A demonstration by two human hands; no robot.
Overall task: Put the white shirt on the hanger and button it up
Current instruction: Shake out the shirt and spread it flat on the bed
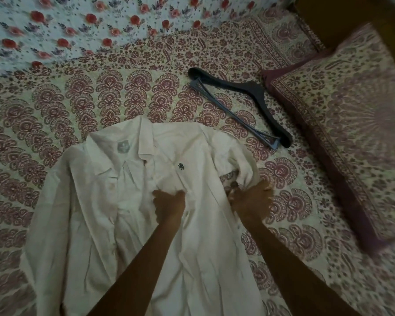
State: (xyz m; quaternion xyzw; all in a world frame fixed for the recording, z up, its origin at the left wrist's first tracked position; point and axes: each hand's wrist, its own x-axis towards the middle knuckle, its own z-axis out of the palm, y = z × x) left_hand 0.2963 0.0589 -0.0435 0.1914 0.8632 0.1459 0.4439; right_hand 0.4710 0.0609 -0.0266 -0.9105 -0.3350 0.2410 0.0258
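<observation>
On the bed (146, 92), left hand (169, 206) and right hand (251, 199) curl their fingers into the white shirt (89, 224); its neck label (121, 148) is illegible.

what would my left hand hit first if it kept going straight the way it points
The left hand grips the white shirt, so it meets more shirt first: the chest logo, then the shoulder. Beyond that lies bedsheet, then probably the black hanger; depth is unclear.

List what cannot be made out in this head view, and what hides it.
Head view only.
white shirt hem: cut off by bottom edge.
left hand and right hand fingertips: buried in shirt folds.
collar label wording: too small, dim.
pillow pattern: motion-blurred at right edge.
</observation>
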